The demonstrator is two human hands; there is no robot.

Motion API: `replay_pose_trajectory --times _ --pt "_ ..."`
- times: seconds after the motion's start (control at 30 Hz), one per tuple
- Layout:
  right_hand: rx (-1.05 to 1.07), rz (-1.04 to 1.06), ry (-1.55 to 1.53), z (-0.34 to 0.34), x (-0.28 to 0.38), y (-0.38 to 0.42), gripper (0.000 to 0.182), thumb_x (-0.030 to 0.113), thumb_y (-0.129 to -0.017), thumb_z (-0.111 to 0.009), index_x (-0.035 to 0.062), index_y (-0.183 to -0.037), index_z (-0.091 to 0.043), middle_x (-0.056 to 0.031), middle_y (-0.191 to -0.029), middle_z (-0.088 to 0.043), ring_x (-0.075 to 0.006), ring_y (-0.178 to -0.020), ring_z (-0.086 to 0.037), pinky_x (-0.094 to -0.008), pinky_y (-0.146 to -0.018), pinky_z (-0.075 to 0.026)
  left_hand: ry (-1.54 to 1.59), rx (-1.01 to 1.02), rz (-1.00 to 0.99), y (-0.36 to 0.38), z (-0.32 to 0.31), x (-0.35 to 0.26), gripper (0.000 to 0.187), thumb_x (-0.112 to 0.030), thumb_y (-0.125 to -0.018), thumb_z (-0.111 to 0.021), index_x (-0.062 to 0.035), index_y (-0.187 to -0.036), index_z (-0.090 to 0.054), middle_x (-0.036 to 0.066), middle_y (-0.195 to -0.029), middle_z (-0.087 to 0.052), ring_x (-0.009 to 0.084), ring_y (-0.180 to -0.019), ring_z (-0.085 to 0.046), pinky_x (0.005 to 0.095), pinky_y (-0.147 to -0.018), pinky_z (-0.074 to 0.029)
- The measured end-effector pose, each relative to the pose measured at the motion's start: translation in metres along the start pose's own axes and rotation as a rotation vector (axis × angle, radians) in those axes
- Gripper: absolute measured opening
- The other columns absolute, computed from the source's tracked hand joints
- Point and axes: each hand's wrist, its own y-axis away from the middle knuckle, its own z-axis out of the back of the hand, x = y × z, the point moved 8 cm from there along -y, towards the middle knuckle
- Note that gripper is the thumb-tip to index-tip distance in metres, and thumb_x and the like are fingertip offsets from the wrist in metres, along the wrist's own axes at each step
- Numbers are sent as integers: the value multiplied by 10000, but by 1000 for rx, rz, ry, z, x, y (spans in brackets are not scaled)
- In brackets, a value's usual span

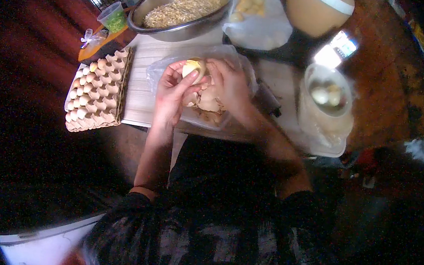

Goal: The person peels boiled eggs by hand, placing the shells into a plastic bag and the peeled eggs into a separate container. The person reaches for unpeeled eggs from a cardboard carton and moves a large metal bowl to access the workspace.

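A pale, yellowish egg (193, 70) is held between the thumb and fingers of my left hand (172, 89). Close at its right side is my right hand (230, 86), fingers bent toward the egg; whether they grip anything is too small to tell. Below both hands, broken eggshells (209, 102) lie on a clear plastic bag (153, 72). To the left stands a cardboard tray (109, 104) with several brown eggs (85, 89) in its left part. A bowl (331, 111) at the right, inside a plastic bag, holds pale eggs (327, 95).
A large metal bowl (173, 32) of shredded, straw-coloured food stands at the back, beside a white plastic bag (261, 35) with yellowish pieces. Behind the right side are a tan container (318, 13) and a lit phone (344, 45). A green-filled cup (113, 19) stands back left.
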Motion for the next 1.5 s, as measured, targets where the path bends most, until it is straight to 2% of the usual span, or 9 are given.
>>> replay_pose_trajectory --times 0.07,0.17,0.53,0.8,1.0,1.2,1.3,1.37,1.5 --pt "-56 -10 -103 6 6 -1 170 152 -830 -615 34 -951 -629 -125 -893 -621 -276 -823 -601 -346 -715 -467 -29 -25 -42 1 -2 -3 313 -35 -818 -637 -29 -1093 -487 94 -1031 -590 189 -851 -638 233 -655 -548" --pt "-127 68 -63 20 18 -2 158 168 -781 -654 72 -905 -630 -93 -883 -597 -312 -822 -568 -409 -740 -452 -91 -63 -113 2 -3 -7 354 16 -768 -684 -27 -1059 -489 74 -990 -584 146 -807 -627 226 -637 -537" --pt "-156 139 23 19 18 2 149 102 -737 -675 64 -835 -569 -98 -861 -554 -295 -810 -549 -397 -695 -444 -74 -14 -166 2 -14 -5 375 32 -755 -692 -14 -1063 -484 83 -984 -589 132 -800 -613 235 -652 -534" --pt "-242 -37 -133 25 2 -1 141 89 -743 -653 60 -817 -538 -105 -786 -552 -307 -716 -541 -415 -673 -417 82 -16 64 0 -5 8 320 -86 -854 -609 -15 -1123 -450 116 -1018 -590 244 -849 -653 277 -690 -554" --pt "-74 27 22 13 0 -3 143 154 -806 -618 47 -894 -581 -117 -806 -583 -314 -762 -561 -422 -712 -433 181 -32 138 2 -3 7 322 -107 -863 -604 5 -1118 -443 130 -1046 -576 258 -872 -647 282 -717 -553" --pt "12 -110 -211 2 8 2 228 189 -859 -568 21 -1007 -606 -167 -925 -624 -352 -839 -589 -416 -757 -460 94 -50 16 6 -12 6 292 -59 -855 -605 -17 -1098 -449 107 -1060 -564 184 -921 -601 286 -749 -552" --pt "19 -112 -187 -1 2 4 237 184 -882 -536 1 -1020 -596 -187 -959 -625 -362 -854 -599 -412 -764 -471 76 -65 -3 7 -14 8 300 -34 -841 -617 -26 -1087 -446 93 -1051 -562 160 -940 -579 292 -758 -551" --pt "23 -101 -148 -1 0 4 221 95 -870 -545 11 -1070 -592 -179 -959 -621 -277 -853 -614 -323 -747 -482 82 -74 -5 9 -18 7 309 -27 -834 -623 -26 -1085 -442 91 -1049 -561 158 -939 -578 291 -757 -551" --pt "-26 9 -30 4 8 5 226 85 -863 -546 20 -1075 -589 -178 -938 -629 -310 -854 -613 -346 -754 -487 96 -103 -5 9 -19 9 333 -9 -820 -635 -23 -1086 -434 86 -1036 -562 150 -923 -579 284 -748 -549"
